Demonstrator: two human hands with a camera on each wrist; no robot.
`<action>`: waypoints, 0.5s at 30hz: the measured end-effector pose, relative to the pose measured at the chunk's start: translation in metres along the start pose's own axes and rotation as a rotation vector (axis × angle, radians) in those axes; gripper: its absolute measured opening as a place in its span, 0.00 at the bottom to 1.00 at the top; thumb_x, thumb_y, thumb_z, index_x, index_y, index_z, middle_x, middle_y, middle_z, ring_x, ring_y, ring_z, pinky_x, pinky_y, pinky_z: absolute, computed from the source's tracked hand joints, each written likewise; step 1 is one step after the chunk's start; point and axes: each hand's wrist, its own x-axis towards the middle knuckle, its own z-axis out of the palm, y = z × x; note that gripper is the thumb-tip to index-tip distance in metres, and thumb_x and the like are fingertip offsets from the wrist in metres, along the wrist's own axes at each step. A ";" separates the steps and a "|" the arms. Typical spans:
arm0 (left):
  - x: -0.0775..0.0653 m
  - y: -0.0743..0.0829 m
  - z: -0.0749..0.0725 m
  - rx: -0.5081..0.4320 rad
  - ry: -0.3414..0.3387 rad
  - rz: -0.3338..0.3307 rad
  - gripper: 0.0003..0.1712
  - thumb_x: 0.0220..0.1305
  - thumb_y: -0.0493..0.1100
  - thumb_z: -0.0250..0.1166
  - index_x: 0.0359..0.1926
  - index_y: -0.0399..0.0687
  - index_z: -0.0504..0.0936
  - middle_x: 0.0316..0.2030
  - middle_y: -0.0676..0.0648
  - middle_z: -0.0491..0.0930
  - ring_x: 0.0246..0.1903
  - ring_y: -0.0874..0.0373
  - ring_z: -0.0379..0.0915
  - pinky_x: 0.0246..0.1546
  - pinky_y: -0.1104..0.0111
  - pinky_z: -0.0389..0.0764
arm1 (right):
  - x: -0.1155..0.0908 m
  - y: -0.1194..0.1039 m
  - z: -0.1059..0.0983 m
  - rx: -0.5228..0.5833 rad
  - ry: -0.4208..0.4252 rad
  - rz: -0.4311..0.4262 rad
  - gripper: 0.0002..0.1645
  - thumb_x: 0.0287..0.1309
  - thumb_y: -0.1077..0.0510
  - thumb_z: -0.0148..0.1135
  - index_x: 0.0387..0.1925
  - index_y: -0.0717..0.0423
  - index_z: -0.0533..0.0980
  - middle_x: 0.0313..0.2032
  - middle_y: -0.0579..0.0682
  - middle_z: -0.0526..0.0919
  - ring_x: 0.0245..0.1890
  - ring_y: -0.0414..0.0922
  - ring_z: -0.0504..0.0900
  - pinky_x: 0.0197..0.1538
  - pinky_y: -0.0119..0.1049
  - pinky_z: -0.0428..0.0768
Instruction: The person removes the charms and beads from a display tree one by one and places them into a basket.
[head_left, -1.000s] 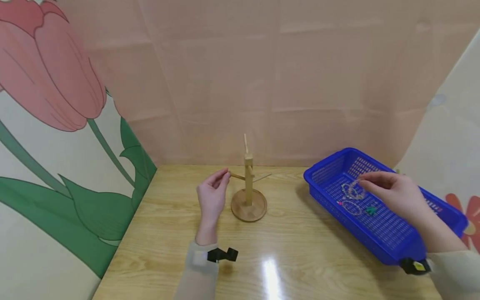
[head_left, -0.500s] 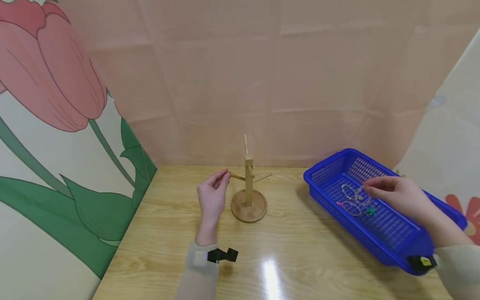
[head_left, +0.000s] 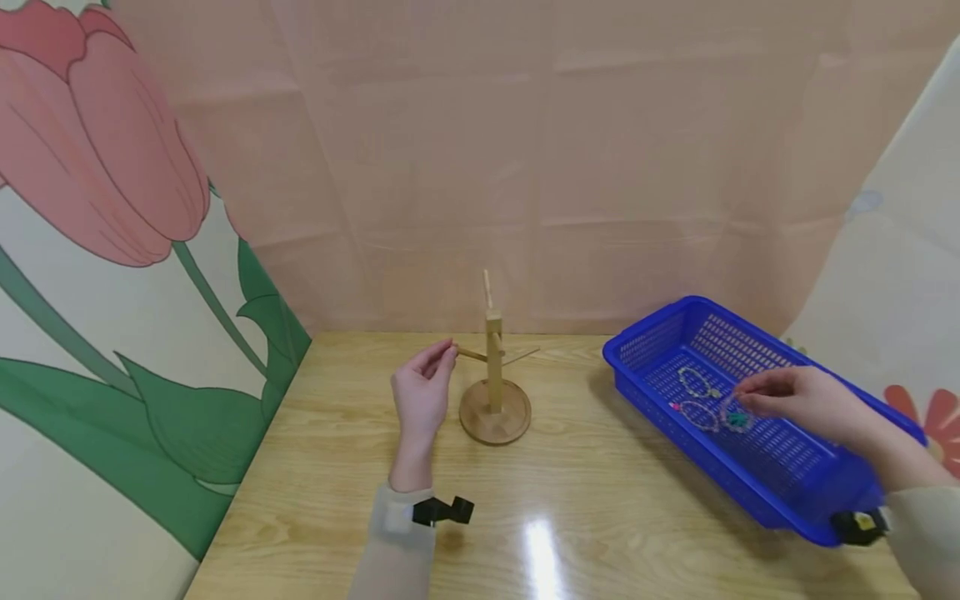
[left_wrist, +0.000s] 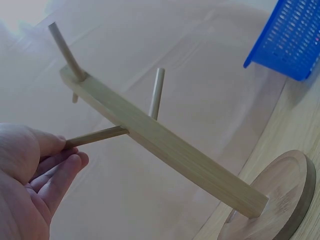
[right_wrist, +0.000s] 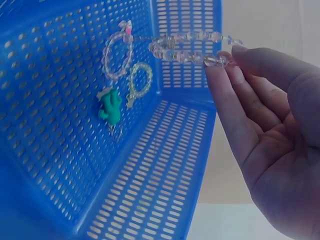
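Observation:
My left hand (head_left: 422,387) pinches one peg (left_wrist: 97,136) of a wooden peg stand (head_left: 494,367), which stands upright on its round base. Over the blue basket (head_left: 686,442), my right hand (head_left: 806,400) holds a clear beaded bracelet (right_wrist: 175,56) between thumb and fingertips. The bracelet hangs above the basket floor. Below it, in the right wrist view, lie a pinkish beaded bracelet (right_wrist: 106,56) with a bright pink charm, a pale yellow beaded bracelet (right_wrist: 138,95) and a green figure charm (right_wrist: 111,106) with a metal ring.
The basket stands at the right side of the wooden table (head_left: 585,500), angled toward the front right. A pinkish cloth backdrop (head_left: 525,167) rises behind the table. On the left is a panel with a large tulip (head_left: 127,158).
My right hand has moved right and a little toward me, carrying the bracelet off the other bracelets and over the green charm. The left hand keeps its place on the peg.

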 end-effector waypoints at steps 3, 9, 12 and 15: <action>0.000 0.001 0.000 0.006 0.000 -0.007 0.09 0.70 0.34 0.74 0.48 0.34 0.91 0.43 0.37 0.91 0.45 0.39 0.89 0.46 0.70 0.91 | 0.000 0.002 0.000 0.016 -0.028 -0.009 0.20 0.79 0.50 0.63 0.59 0.62 0.83 0.43 0.46 0.90 0.39 0.39 0.88 0.40 0.32 0.89; 0.000 0.001 0.000 -0.003 -0.004 -0.013 0.08 0.70 0.34 0.74 0.48 0.35 0.91 0.43 0.38 0.91 0.47 0.32 0.87 0.46 0.70 0.91 | 0.000 0.003 0.000 0.026 -0.081 -0.037 0.17 0.79 0.54 0.64 0.56 0.62 0.84 0.42 0.45 0.90 0.40 0.40 0.88 0.42 0.33 0.90; 0.000 0.001 0.000 0.000 -0.001 -0.016 0.08 0.70 0.34 0.74 0.48 0.35 0.92 0.43 0.38 0.91 0.46 0.34 0.88 0.45 0.70 0.91 | 0.000 0.004 -0.001 0.019 -0.114 -0.065 0.16 0.78 0.56 0.64 0.55 0.64 0.84 0.43 0.46 0.90 0.40 0.39 0.88 0.41 0.33 0.90; 0.000 0.001 0.000 0.008 0.005 -0.023 0.09 0.70 0.34 0.74 0.48 0.35 0.91 0.44 0.37 0.91 0.46 0.38 0.89 0.45 0.72 0.91 | 0.001 0.005 -0.002 0.000 -0.142 -0.078 0.15 0.77 0.58 0.65 0.54 0.66 0.84 0.42 0.46 0.90 0.39 0.38 0.88 0.40 0.32 0.90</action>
